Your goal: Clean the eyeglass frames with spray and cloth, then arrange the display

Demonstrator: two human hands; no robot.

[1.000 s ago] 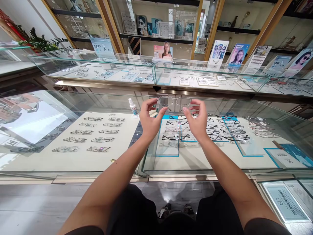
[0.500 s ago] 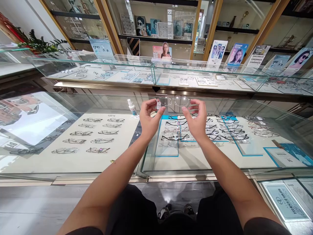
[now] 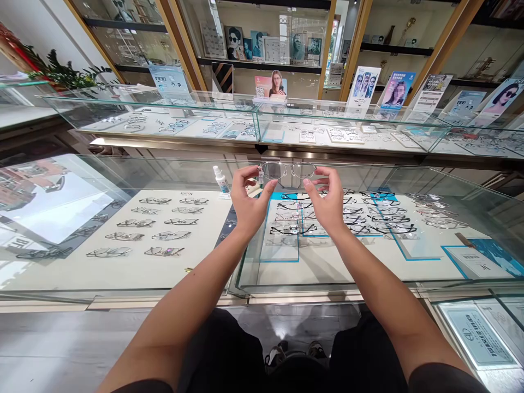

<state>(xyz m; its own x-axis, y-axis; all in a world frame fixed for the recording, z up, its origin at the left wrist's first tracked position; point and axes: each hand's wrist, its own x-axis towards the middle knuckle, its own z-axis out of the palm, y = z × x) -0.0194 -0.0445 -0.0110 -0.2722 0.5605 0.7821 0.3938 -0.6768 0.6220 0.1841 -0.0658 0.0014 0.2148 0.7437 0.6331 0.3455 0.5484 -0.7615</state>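
Observation:
A pair of thin-rimmed eyeglasses (image 3: pixel 289 168) is held up above the glass display counter (image 3: pixel 180 278), its two clear lenses side by side. My left hand (image 3: pixel 251 199) is closed on the left end of the frame, thumb and fingers pinching it. At the other end my right hand (image 3: pixel 327 199) grips the frame the same way. A small tag hangs near my left fingers, seen edge-on. Below, inside the counter, rows of dark-framed eyeglasses (image 3: pixel 391 218) lie on a pale surface. A white spray bottle (image 3: pixel 221 179) stands left of my left hand.
More eyeglasses (image 3: pixel 171 236) lie in rows in the left counter section. Behind runs a second glass case (image 3: pixel 257 123) with advertising cards (image 3: pixel 272 87) on top. A plant (image 3: pixel 73 71) is at the far left. A framed notice (image 3: pixel 477 335) lies at lower right.
The eyeglasses and both hands have shifted slightly left. The lenses are turned a little, and the tag that faced me now shows its edge.

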